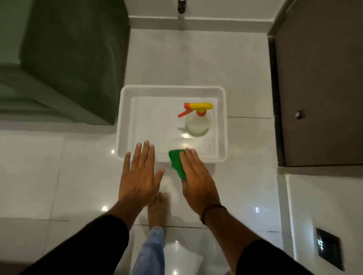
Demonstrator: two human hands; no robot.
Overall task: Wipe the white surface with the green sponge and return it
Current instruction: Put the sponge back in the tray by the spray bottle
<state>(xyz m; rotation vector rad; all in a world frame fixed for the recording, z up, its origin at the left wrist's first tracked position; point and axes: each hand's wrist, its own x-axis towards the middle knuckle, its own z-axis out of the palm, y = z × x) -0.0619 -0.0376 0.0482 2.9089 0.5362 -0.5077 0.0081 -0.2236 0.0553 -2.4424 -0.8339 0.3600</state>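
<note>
Above a white tray (pixel 123 122) on the tiled floor (pixel 39 172), the right hand (pixel 197 179) is gripping the sponge (pixel 176 162) at the tray's near edge while the left hand (pixel 140 177) is hovering, fingers spread and empty. A careless swing could be tipping the spray bottle (pixel 198 122) standing close behind.

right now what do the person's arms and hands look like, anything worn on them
Both forearms come in from the bottom of the view in black sleeves pushed up short of the wrists. The left hand is bare, with no ring or band showing. The right hand is bare too, but a thin dark band circles its wrist. No gloves, and no watch that I can see.
</note>
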